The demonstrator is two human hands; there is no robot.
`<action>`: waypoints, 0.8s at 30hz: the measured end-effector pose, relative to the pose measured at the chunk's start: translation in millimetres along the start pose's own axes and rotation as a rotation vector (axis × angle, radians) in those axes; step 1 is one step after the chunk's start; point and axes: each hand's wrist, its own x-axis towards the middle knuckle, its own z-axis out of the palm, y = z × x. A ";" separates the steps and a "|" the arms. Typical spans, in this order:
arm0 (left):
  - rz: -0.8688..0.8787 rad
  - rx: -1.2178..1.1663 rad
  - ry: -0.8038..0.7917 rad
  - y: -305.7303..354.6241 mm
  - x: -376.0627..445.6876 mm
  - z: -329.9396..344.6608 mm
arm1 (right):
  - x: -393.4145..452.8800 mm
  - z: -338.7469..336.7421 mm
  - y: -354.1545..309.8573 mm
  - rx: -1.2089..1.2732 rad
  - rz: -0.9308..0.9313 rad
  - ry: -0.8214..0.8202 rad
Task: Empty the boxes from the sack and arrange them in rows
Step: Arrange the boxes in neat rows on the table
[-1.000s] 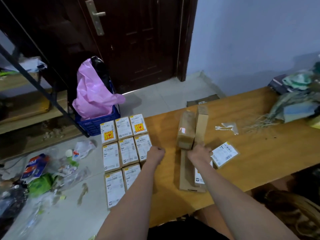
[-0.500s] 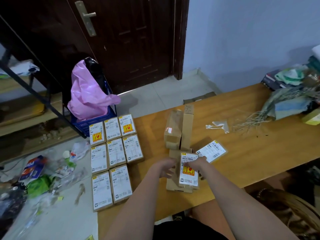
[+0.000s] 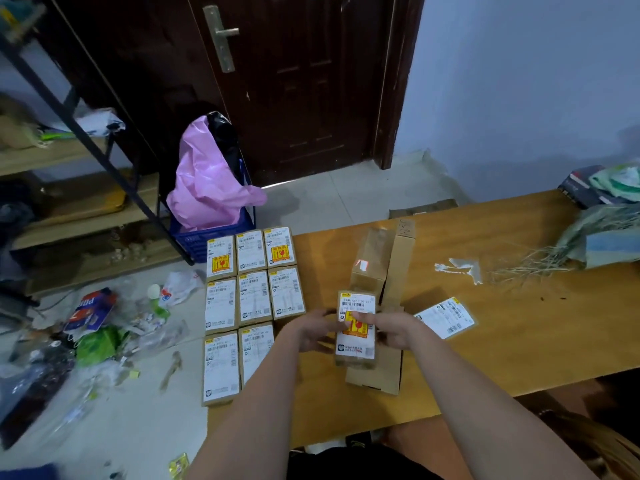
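Both hands, left hand (image 3: 313,329) and right hand (image 3: 393,329), have fingers curled round a labelled box (image 3: 356,329) at frame centre, likely bound for the open slot in the rows (image 3: 252,299).

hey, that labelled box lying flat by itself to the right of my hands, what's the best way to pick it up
Take the lone box by its two long edges, coming down from above with the right hand, the nearer one. It lies flat on the table, label up, turned at a slant, with bare wood around it, so fingers can probably close on both sides without bumping anything.
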 end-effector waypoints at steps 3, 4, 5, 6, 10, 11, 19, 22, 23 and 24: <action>0.034 -0.066 0.085 -15.5 -10.2 -24.6 | 9.0 26.2 -0.5 -0.046 0.025 -0.045; 0.039 -0.085 0.102 -22.2 -13.8 -32.7 | 8.1 36.3 -0.8 -0.085 0.035 -0.053; 0.046 -0.089 0.114 -28.0 -18.9 -39.6 | 9.2 46.8 -0.5 -0.116 0.038 -0.053; 0.052 -0.085 0.127 -34.5 -22.5 -46.6 | 10.4 56.1 0.2 -0.140 0.043 -0.049; 0.050 -0.039 0.283 -61.4 -38.5 -74.1 | 23.6 87.2 3.6 -0.271 0.028 0.017; 0.057 -0.074 0.347 -68.7 -41.6 -82.0 | 26.6 93.7 4.7 -0.313 0.030 0.039; 0.137 0.021 0.990 -119.0 -63.7 -139.1 | 51.9 130.3 18.3 -0.478 0.019 0.221; 0.062 0.056 1.025 -138.6 -60.4 -157.3 | 56.3 139.4 19.1 -0.503 0.020 0.288; 0.028 0.070 1.013 -145.5 -56.7 -162.9 | 57.9 142.5 19.6 -0.516 0.021 0.298; -0.006 0.080 0.993 -150.6 -54.0 -167.0 | 57.6 144.4 19.6 -0.552 0.015 0.304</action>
